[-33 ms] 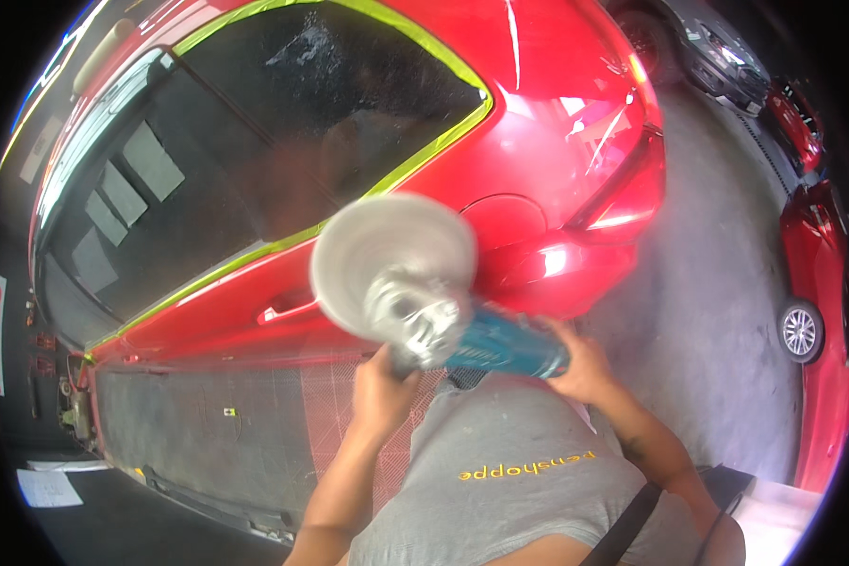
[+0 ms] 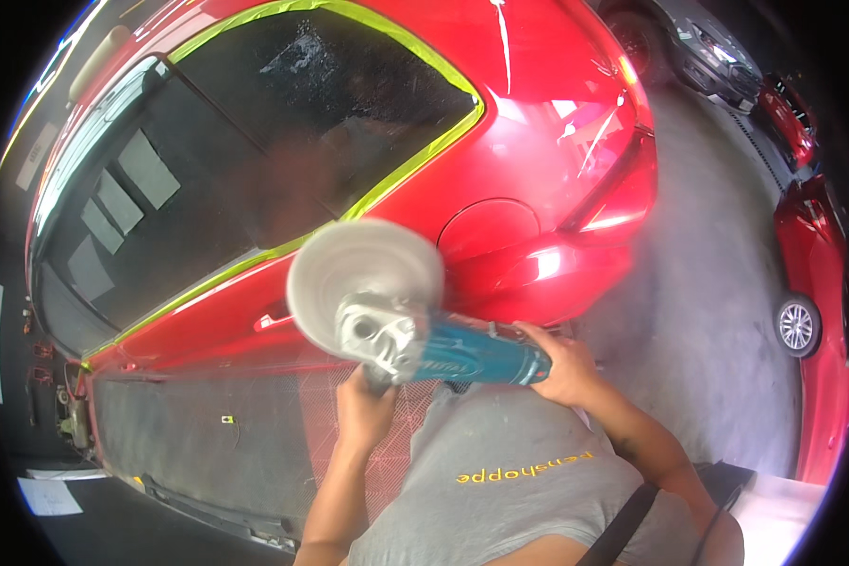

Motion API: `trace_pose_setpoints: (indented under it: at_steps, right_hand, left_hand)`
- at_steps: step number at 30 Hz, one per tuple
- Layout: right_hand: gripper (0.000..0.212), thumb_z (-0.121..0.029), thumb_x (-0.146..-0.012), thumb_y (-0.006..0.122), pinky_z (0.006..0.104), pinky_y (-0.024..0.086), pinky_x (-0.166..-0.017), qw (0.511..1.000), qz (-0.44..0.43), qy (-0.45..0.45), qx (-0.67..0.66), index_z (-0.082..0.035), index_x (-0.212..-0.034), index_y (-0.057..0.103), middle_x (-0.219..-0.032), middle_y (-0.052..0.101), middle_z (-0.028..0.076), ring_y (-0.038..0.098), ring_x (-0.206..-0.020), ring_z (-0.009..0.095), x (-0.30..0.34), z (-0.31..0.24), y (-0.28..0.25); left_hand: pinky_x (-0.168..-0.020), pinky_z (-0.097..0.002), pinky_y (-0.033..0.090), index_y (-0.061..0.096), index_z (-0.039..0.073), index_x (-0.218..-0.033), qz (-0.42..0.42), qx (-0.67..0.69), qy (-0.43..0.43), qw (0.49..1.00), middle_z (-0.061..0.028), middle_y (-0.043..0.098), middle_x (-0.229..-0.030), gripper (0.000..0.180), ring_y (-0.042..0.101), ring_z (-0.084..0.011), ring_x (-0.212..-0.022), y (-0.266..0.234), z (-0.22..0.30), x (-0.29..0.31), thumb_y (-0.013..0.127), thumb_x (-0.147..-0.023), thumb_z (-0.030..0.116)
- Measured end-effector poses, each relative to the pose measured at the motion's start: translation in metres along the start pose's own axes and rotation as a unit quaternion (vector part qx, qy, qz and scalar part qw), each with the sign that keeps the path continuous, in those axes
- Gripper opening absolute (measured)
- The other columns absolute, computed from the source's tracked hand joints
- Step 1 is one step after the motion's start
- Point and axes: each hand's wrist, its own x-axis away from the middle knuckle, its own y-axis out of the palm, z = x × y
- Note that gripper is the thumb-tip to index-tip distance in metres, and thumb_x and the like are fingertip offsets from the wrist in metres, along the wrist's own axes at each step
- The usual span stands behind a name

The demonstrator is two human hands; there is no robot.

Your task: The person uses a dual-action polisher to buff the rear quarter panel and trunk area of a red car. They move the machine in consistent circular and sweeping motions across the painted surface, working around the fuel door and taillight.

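Note:
I hold a teal power polisher (image 2: 481, 354) with a silver gear head in front of my waist. My left hand (image 2: 365, 415) is closed around its dark side handle below the head. The rear end of the body sits in my right hand (image 2: 568, 366). A pale round pad (image 2: 363, 269) looks blurred, and it overlaps the side of a red car (image 2: 514, 141) in view. Whether pad and paint touch I cannot tell. Yellow-green masking tape (image 2: 415, 160) borders the car's dark side window (image 2: 255, 151). A round fuel flap (image 2: 489, 226) lies right of the pad.
Behind the car's rear, a grey concrete floor (image 2: 707, 283) stretches to another red car (image 2: 807, 396) on the right. A grey vehicle (image 2: 707, 57) stands at the far right. Reddish grid flooring (image 2: 325, 415) lies beside my left forearm. A dark strap (image 2: 623, 524) crosses my shirt.
The polisher has shifted left and its head sits slightly lower, with the body lying more level. Both hands keep their grip and have moved along with it.

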Motion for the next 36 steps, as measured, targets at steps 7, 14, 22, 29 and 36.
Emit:
trace_pose_setpoints:
  at_steps: [7,14,22,29,36]
  right_hand:
    - [0.084,-0.016,-0.076,0.084,0.0481,0.060,-0.095,0.998,0.058,0.006,-0.034,-0.016,-0.155,0.057,-0.116,0.078,0.024,0.077,-0.108,0.041,0.029,-0.003,-0.089]
    - [0.079,-0.001,-0.072,0.074,0.0396,0.054,-0.106,0.984,0.150,0.098,0.011,0.003,-0.149,0.056,-0.126,0.076,0.022,0.074,-0.120,0.030,0.079,0.002,-0.198]
    - [0.077,-0.005,-0.076,0.078,0.0412,0.055,-0.106,0.994,0.076,0.077,-0.024,-0.003,-0.150,0.056,-0.129,0.075,0.023,0.073,-0.125,0.038,0.063,-0.016,-0.136]
    - [0.080,-0.021,-0.083,0.087,0.0466,0.058,-0.102,0.996,-0.003,0.058,-0.065,-0.015,-0.155,0.055,-0.130,0.075,0.022,0.073,-0.121,0.040,0.022,-0.059,-0.033]
    - [0.104,-0.034,-0.079,0.092,0.0489,0.054,-0.110,0.978,-0.049,-0.030,-0.199,-0.021,-0.167,0.038,-0.143,0.066,0.022,0.066,-0.130,0.042,-0.021,-0.022,0.101]
  left_hand:
    - [-0.076,-0.0386,0.057,0.070,-0.004,-0.123,-0.093,0.025,0.078,0.992,-0.0198,0.079,-0.095,0.034,0.073,-0.0199,-0.081,0.024,0.062,-0.004,0.082,-0.095,0.012]
    - [-0.073,-0.0510,0.050,0.057,-0.006,-0.107,-0.216,0.042,0.251,0.943,-0.0284,0.063,-0.082,0.034,0.067,-0.0465,-0.080,0.066,0.177,-0.059,0.074,-0.100,0.022]
    - [-0.075,-0.0401,0.054,0.068,-0.003,-0.120,-0.184,0.040,0.121,0.975,-0.0185,0.070,-0.085,0.030,0.068,-0.0237,-0.077,0.020,0.115,-0.028,0.078,-0.098,0.014]
    - [-0.073,-0.0315,0.052,0.076,-0.004,-0.110,-0.066,0.018,0.018,0.998,-0.0052,0.073,-0.084,0.022,0.059,-0.0090,-0.076,-0.034,0.028,-0.002,0.083,-0.092,0.007]
    - [-0.073,-0.0313,0.053,0.076,-0.005,-0.103,-0.026,-0.106,0.024,0.994,-0.0048,0.073,-0.081,0.017,0.060,-0.0087,-0.076,-0.075,-0.019,-0.007,0.082,-0.089,0.002]
